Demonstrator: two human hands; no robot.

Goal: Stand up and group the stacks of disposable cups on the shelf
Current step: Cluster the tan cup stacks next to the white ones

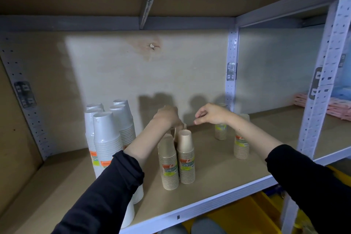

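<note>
Several tall white cup stacks [106, 138] stand upright at the left of the shelf board [209, 182]. In the middle, two brown cup stacks [186, 157] stand side by side. Behind them a third brown stack [183, 127] is mostly hidden under my left hand [168, 115], whose fingers curl down over its top. Two more brown stacks stand apart at the right, one at the back [220, 132] and one nearer [241, 145]. My right hand [210, 114] hovers above the board in front of the back one, fingers loosely curled and holding nothing.
A grey metal upright [230, 74] stands at the back right and another [321, 85] at the front right corner. Pink packets [340, 107] lie on the neighbouring shelf. Yellow bins [245, 214] sit below. The upper shelf board [171, 2] hangs overhead.
</note>
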